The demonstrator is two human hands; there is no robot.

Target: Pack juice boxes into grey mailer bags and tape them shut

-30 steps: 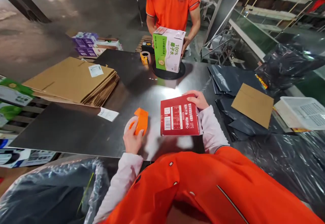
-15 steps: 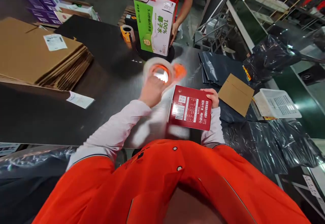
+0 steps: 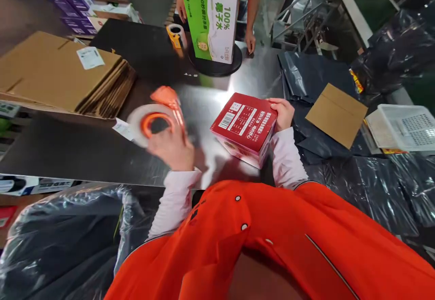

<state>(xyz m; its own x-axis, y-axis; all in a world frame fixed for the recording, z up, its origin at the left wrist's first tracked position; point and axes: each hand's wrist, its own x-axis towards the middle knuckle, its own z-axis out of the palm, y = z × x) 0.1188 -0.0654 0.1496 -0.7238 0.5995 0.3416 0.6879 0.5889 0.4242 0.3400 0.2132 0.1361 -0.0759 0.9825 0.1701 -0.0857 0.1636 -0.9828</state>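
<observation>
My left hand point(image 3: 171, 145) grips an orange tape dispenser point(image 3: 157, 116) with a roll of clear tape, held just above the metal table point(image 3: 102, 155) and blurred by motion. My right hand point(image 3: 282, 112) holds the far right edge of a red box point(image 3: 245, 127) with a barcode label, tilted up on the table in front of me. Across the table a person in orange steadies a green and white carton point(image 3: 212, 14) standing on a black round turntable point(image 3: 217, 66).
A stack of flat cardboard point(image 3: 57, 80) lies at the left with a label on top. Another tape dispenser point(image 3: 176, 35) sits by the turntable. Grey plastic bags point(image 3: 306, 91), a cardboard piece point(image 3: 336, 114) and a white basket point(image 3: 404, 128) lie at the right. Purple packs point(image 3: 73, 5) are at the far left.
My left hand lifted the tape dispenser off the table, swung it over beyond the red box, then brought it back to the left. The red box has been turned and tilted.
</observation>
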